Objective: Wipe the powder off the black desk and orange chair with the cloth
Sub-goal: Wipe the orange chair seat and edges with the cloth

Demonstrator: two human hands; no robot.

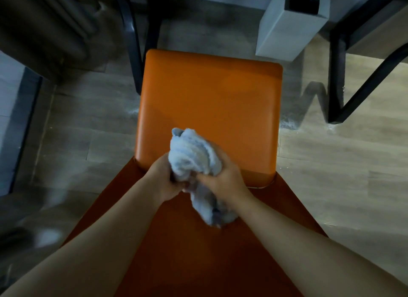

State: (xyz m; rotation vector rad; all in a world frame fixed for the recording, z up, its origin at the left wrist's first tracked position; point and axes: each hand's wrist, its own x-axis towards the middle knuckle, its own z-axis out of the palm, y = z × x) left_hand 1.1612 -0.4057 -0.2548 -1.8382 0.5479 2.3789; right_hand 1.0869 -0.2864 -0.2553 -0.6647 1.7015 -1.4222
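Note:
The orange chair (209, 98) stands right below me, its seat smooth with no powder plainly visible on it, and its darker backrest slopes toward me at the bottom. A bunched light blue cloth (192, 155) is held over the seat's near edge. My left hand (164, 179) grips the cloth from the left, and my right hand (223, 179) grips it from the right. One end of the cloth hangs down below my right wrist. The black desk top is out of view.
White powder lies on the wooden floor (331, 164) beside the chair's right edge (289, 124) and left edge. Black metal legs (335, 86) stand at the right and behind the chair. A grey box (284, 27) sits at the back right.

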